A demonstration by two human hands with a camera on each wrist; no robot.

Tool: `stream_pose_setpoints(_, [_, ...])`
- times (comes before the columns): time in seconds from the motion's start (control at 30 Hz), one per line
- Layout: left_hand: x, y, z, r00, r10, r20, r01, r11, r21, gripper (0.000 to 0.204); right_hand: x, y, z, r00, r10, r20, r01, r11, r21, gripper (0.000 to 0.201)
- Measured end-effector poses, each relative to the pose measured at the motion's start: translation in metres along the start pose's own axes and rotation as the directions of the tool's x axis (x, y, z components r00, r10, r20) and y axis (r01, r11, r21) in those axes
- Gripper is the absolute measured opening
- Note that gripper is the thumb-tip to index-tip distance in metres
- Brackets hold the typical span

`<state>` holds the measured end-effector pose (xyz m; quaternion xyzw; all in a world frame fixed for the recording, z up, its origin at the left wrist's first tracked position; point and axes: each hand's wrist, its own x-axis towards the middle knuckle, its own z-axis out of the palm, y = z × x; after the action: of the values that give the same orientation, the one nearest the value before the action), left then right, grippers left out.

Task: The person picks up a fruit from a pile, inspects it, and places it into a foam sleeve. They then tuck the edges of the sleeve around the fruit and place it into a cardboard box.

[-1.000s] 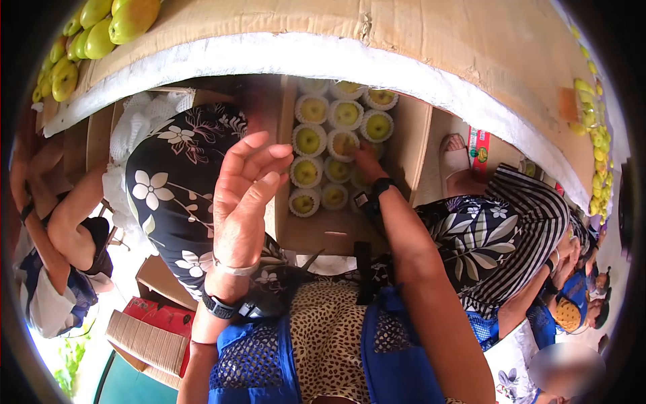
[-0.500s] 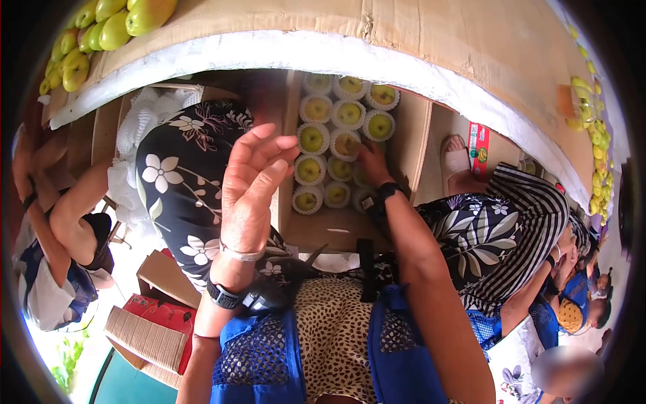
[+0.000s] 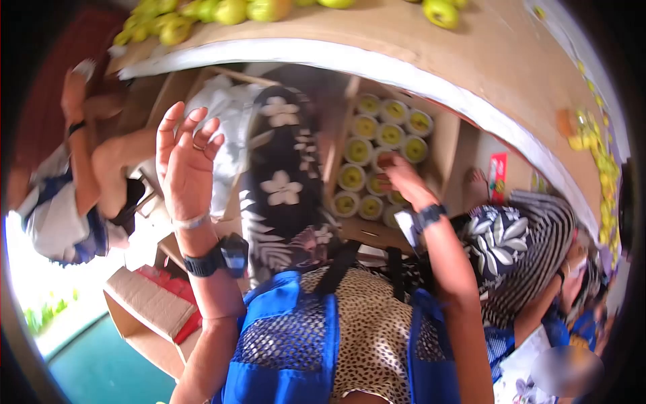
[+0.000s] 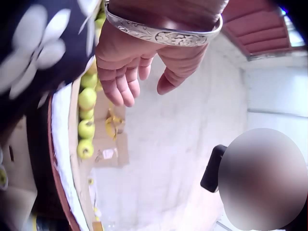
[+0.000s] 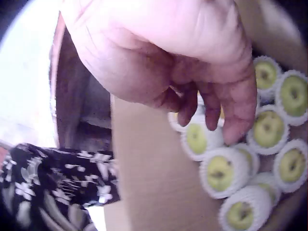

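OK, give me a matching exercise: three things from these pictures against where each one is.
Things:
1. left hand
2. right hand
3. loose green fruit

Places:
A. heaped on the table top
B. raised in the air, fingers spread, holding nothing
C. down in the cardboard box, on the netted fruit

Pairs: 1-B, 2-C, 3-A

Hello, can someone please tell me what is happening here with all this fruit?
A person is working over a cardboard box packed with green fruits in white foam nets. The right hand reaches into the box, its fingers on the wrapped fruits, but whether it has a grip on one cannot be told. The left hand is raised, open and empty. Loose green fruits lie on the table above.
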<state>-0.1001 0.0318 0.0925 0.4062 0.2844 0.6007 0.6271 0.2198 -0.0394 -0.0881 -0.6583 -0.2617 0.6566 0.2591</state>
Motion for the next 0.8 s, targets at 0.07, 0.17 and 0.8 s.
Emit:
stream_pose_setpoints(0.07, [-0.014,0.023,-0.059,0.966,0.053,-0.254,-0.028,0.994,0.101,0.034,-0.028,-0.032,0.004,0.976,-0.197,0.093,0.181,0.970,0.162,0.039])
stream_pose_setpoints(0.17, [-0.052,0.040,-0.129,0.858,0.159,-0.489,-0.089,0.983,0.163,0.028,-0.067,-0.056,0.007,0.937,-0.319,0.139,0.256,0.903,0.346,0.024])
stream_pose_setpoints(0.8, [-0.049,-0.089,-0.143,0.981,-0.056,-0.184,0.192,0.257,0.947,0.035,-0.095,0.002,0.015,0.979,-0.202,-0.005,0.127,0.595,0.794,0.015])
